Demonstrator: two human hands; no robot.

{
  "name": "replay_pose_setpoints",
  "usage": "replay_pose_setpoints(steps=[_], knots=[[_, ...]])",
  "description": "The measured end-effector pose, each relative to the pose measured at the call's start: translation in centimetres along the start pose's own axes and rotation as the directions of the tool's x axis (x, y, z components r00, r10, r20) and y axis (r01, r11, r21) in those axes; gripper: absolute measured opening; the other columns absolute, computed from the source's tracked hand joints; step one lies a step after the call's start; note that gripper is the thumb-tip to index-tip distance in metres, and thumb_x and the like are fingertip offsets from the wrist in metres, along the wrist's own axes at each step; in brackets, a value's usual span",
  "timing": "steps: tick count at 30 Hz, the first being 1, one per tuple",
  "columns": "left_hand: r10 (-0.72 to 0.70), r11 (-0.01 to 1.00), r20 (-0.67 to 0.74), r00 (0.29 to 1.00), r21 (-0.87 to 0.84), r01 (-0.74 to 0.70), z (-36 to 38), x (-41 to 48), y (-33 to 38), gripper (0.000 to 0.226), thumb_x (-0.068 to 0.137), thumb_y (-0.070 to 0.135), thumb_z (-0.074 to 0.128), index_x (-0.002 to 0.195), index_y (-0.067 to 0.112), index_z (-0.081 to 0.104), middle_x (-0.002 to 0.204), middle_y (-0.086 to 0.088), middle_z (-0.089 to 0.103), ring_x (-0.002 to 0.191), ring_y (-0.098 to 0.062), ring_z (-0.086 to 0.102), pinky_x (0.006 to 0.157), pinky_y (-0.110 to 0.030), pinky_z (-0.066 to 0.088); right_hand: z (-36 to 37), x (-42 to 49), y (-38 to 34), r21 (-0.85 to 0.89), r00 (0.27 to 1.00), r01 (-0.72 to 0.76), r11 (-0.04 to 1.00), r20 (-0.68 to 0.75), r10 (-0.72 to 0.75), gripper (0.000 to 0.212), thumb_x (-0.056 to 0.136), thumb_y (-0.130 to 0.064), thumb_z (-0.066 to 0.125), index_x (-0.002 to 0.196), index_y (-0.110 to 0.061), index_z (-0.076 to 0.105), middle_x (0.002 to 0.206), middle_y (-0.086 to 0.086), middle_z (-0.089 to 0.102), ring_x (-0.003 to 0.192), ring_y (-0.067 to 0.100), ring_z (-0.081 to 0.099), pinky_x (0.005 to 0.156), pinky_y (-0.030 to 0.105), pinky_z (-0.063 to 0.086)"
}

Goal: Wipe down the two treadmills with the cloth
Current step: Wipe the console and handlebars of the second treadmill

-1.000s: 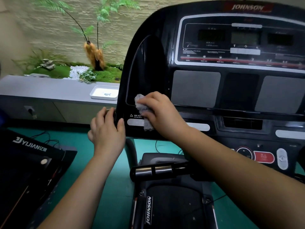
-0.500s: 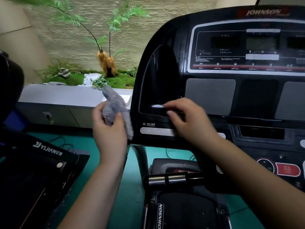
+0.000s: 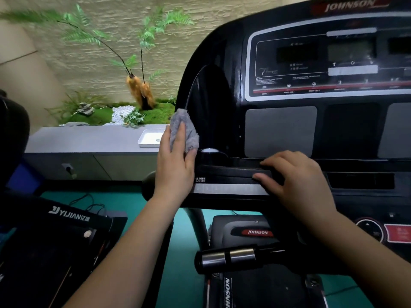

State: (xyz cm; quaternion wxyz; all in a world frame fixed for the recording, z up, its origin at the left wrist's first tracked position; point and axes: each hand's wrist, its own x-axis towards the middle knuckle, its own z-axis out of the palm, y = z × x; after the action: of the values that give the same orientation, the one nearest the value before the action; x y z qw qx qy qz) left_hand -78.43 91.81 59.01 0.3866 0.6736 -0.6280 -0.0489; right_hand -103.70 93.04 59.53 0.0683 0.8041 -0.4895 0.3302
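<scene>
both busy: left grip (image 3: 175, 165) pinches cloth (image 3: 189, 132) at treadmill's (image 3: 213, 96) edge, right grip (image 3: 298, 181) clasps its ledge (image 3: 233, 172); loose pinch may drop cloth.

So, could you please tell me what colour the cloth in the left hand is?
Grey, a fluffy cloth against the black console, seen in the head view.

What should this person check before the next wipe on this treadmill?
1. cloth held in left hand: ok.
2. cloth against console, left edge: ok.
3. right hand clear of red button: ok, gripping the ledge.
4. white tray out of the way: ok.
5. display panel clean: cannot tell, blurred.
6. second treadmill wiped: cannot tell.
</scene>
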Motion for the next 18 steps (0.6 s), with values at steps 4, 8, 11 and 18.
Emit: replay_pose_setpoints(steps=[4,8,11,18], knots=[[0.083,0.996,-0.025,0.996,-0.027,-0.084,-0.5,5.5,1.5,0.058,0.099,0.031,0.043,0.151,0.033,0.018,0.159,-0.005,0.009,0.145,-0.023,0.013,0.118,-0.041,0.021,0.1,0.0,0.3,0.019,1.0,0.008,1.0,0.01,-0.008,0.035,0.086,-0.049,0.06,0.096,-0.016,0.07,0.09,-0.001,0.066,0.082,0.02,0.059,0.071,0.038,0.049],[0.15,0.988,-0.037,0.988,0.029,-0.149,-1.0,11.2,3.4,0.055,0.099,0.044,0.04,0.15,0.034,0.021,0.159,-0.004,0.011,0.146,-0.021,0.013,0.116,-0.039,0.02,0.2,0.0,0.5,0.012,0.999,-0.001,1.0,0.053,0.001,0.041,0.088,-0.055,0.051,0.098,-0.02,0.069,0.093,-0.005,0.065,0.085,0.016,0.058,0.072,0.037,0.048],[0.225,0.973,-0.067,0.972,0.071,-0.22,-1.0,15.1,5.5,0.052,0.099,0.048,0.034,0.149,0.034,0.028,0.159,-0.004,0.018,0.145,-0.021,0.019,0.116,-0.037,0.021,0.5,-0.1,0.5,0.02,1.0,0.002,1.0,0.03,-0.002,0.039,0.087,-0.054,0.054,0.097,-0.02,0.069,0.092,-0.006,0.065,0.084,0.016,0.059,0.071,0.036,0.049],[0.391,0.909,0.021,0.92,0.143,-0.39,-0.4,22.2,10.8,0.05,0.095,0.049,0.034,0.144,0.037,0.036,0.155,0.001,0.03,0.142,-0.021,0.026,0.116,-0.037,0.023,0.9,-0.1,0.9,0.028,1.0,0.02,0.999,-0.019,-0.02,0.037,0.087,-0.053,0.055,0.095,-0.021,0.069,0.091,-0.007,0.064,0.083,0.016,0.059,0.069,0.033,0.046]])
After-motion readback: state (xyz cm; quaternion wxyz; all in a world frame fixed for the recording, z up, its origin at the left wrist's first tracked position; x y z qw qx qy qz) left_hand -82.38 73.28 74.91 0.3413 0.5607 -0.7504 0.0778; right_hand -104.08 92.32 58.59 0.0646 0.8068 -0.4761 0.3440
